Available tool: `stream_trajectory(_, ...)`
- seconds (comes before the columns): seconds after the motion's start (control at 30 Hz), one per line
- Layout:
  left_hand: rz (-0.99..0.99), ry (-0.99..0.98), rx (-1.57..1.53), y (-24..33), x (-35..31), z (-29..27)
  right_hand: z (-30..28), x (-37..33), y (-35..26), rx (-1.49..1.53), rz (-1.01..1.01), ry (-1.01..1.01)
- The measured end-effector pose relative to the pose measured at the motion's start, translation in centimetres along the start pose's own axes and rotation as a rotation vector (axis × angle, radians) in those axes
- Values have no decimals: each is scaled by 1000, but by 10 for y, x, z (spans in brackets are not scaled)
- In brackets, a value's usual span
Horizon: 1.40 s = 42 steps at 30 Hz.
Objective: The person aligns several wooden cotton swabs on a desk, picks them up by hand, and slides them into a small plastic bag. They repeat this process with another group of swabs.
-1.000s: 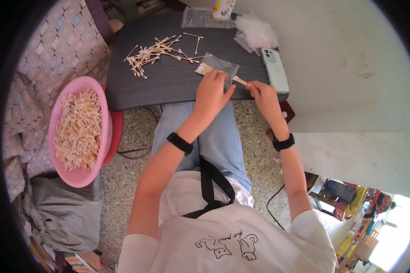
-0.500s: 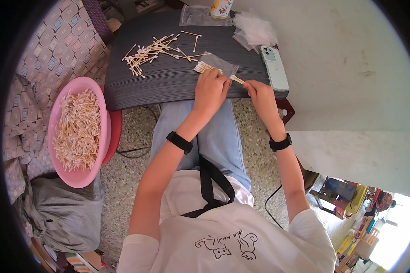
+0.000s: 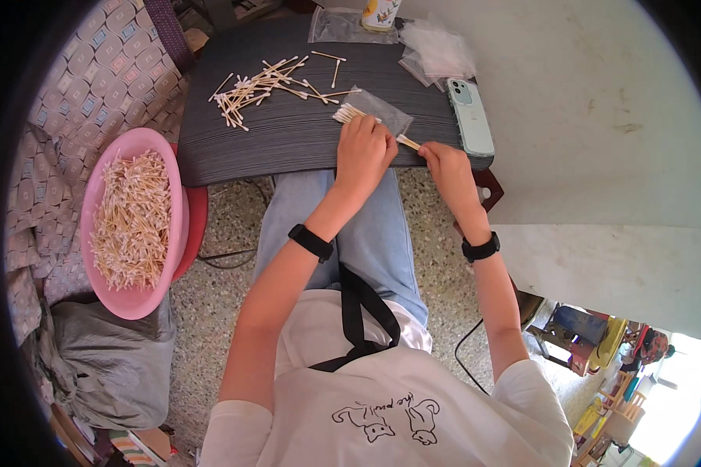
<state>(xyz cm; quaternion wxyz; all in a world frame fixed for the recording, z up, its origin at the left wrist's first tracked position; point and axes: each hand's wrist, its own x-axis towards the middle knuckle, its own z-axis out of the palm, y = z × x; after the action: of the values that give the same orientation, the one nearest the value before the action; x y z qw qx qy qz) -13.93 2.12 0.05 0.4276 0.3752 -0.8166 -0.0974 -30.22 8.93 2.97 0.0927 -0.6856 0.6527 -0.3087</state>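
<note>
Near the table's front edge, my left hand (image 3: 364,156) is closed round a bundle of cotton swabs (image 3: 346,114), their white tips poking out past the fingers. A small clear plastic bag (image 3: 388,113) lies just beyond that hand; whether the fingers also grip it is hidden. To the right, my right hand (image 3: 449,173) pinches a few more cotton swabs (image 3: 408,142) by one end, tips pointing toward the left hand. Loose cotton swabs (image 3: 261,87) are scattered in a pile on the left part of the dark table (image 3: 288,148).
A pink basin (image 3: 181,198) full of swabs stands left of the table on a red support. Along the table's right and far side are a pale phone (image 3: 470,117), stacked clear bags (image 3: 436,50), another plastic bag (image 3: 339,27) and a patterned container (image 3: 379,15). A wall (image 3: 600,156) borders the right.
Both hands have shifted very slightly to the right with the swabs still in them. The loose pile is unchanged.
</note>
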Motion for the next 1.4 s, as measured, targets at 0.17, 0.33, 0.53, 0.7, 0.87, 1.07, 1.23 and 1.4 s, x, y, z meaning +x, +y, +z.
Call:
stream_trajectory(0.17,35,5,-5,3,0,2,3,2,2,-28,7,-4)
stream_trajectory(0.33,53,-88,12,-7,-8,12,15,10,-3,19,10,42)
stream_trajectory(0.53,44,-98,-48,-7,-8,13,25,21,-7,65,-42,64)
stream_trajectory(0.7,23,-96,-105,-9,-9,11,27,25,-15,146,22,54)
stream_trajectory(0.87,22,-113,-118,-6,-8,9,34,31,-16,58,-55,96)
stream_trajectory(1.07,59,-110,-16,-8,-10,10,43,37,-15,129,-29,146)
stream_trajectory(1.23,22,-91,-57,-7,-11,12,39,36,-25,375,236,83)
stream_trajectory(1.4,19,-96,-57,-6,-10,12,37,26,-22,675,350,170)
